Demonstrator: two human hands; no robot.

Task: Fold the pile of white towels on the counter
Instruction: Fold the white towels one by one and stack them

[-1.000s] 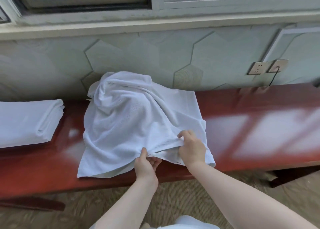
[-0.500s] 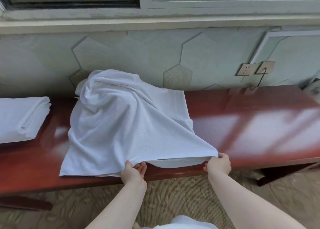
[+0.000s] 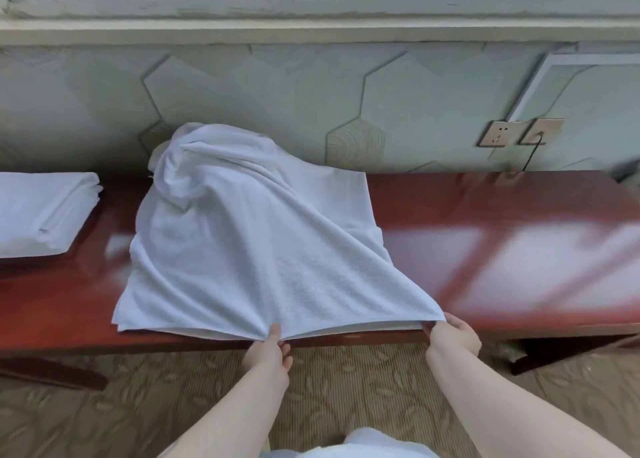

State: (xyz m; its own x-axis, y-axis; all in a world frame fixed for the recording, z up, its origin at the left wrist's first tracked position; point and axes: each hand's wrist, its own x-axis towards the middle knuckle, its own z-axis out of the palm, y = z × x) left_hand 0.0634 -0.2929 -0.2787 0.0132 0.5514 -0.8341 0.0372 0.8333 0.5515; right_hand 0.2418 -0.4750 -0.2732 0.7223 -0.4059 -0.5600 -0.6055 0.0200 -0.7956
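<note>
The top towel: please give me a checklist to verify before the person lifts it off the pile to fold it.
1. Left hand pinches the near edge of the top towel: ok.
2. Right hand grips the near right corner: ok.
3. Edge between the hands is taut: ok.
4. Far end is spread flat: not ok, it is bunched against the wall.
5. Only one layer is gripped: cannot tell.
6. Folded towels lie apart, on the left of the counter: ok.

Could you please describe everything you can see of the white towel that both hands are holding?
The white towel looks like soft terry cloth. Its far end is bunched high against the wall; the rest drapes wrinkled over the red counter. The left hand and right hand pinch its near edge, stretched taut between them.
</note>
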